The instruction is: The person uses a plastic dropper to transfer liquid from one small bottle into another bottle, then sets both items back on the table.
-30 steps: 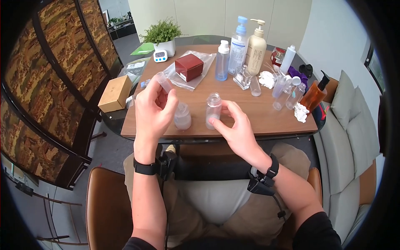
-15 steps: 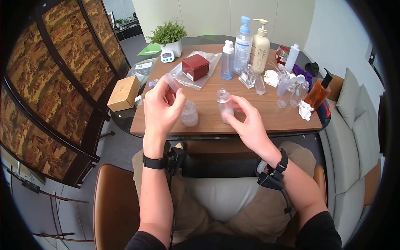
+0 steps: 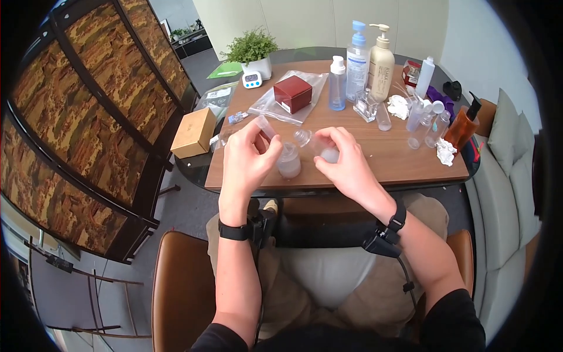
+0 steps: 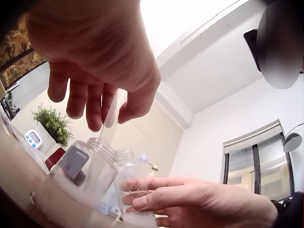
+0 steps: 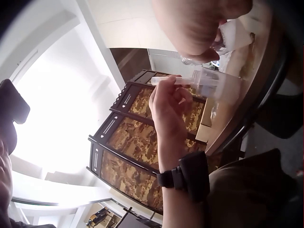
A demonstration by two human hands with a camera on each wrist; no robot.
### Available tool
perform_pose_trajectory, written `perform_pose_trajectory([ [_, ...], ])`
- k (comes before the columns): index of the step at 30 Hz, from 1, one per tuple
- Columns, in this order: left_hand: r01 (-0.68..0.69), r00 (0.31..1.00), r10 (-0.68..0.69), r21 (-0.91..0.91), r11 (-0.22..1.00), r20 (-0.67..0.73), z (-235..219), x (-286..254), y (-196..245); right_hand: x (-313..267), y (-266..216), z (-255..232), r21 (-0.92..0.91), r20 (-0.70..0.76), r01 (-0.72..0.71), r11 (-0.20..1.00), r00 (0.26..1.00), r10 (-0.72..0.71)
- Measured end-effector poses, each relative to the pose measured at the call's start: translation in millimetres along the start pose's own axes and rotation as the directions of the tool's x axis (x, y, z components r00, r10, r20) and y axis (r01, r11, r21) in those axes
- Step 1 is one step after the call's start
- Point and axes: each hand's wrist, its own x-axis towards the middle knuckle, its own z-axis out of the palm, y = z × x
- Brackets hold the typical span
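My left hand (image 3: 246, 161) pinches a slim translucent plastic tube (image 3: 266, 127) between thumb and fingers. In the left wrist view the tube slants down to the open mouth of a clear wide bottle (image 4: 88, 166) marked MINISO, which has cloudy, foamy liquid at its bottom. That bottle stands at the table's front. Just to its right, my right hand (image 3: 347, 159) grips a second clear bottle (image 3: 303, 138), uncapped and tilted left, with whitish liquid low inside. Its neck is close to the wide bottle and the tube.
Behind the hands, a dark red box (image 3: 293, 94) lies on a plastic bag. Pump bottles (image 3: 382, 70) stand at the back. Small clear bottles (image 3: 435, 130), crumpled tissue (image 3: 446, 151) and an amber pump bottle (image 3: 462, 126) crowd the right. A cardboard box (image 3: 193, 134) sits at the left edge.
The right hand has tipped its bottle from upright to leaning left, bringing its neck nearer the wide bottle. The left hand keeps its pinch on the tube. The head view has shifted, moving the scene rightward.
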Motion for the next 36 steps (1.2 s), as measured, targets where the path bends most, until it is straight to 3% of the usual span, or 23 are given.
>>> perform_pose_trajectory([
  [1,-0.011,1.0,0.011,0.064,0.998,0.011,-3,0,3,0,-1,-1,0.0,0.007,0.005,1.0,1.0,-0.005],
  [22,-0.026,0.998,0.017,0.159,0.987,0.052,-10,0,1,-10,-4,-7,-0.051,0.047,-0.016,0.999,0.999,0.018],
  [34,0.008,0.998,-0.011,0.057,0.998,0.065,-6,1,0,-18,-1,-13,0.008,0.062,0.013,1.0,0.998,-0.013],
  [36,-0.005,0.998,0.002,0.044,0.999,0.07,-4,2,-7,-17,-1,-14,-0.037,0.033,0.088,0.995,0.996,-0.087],
])
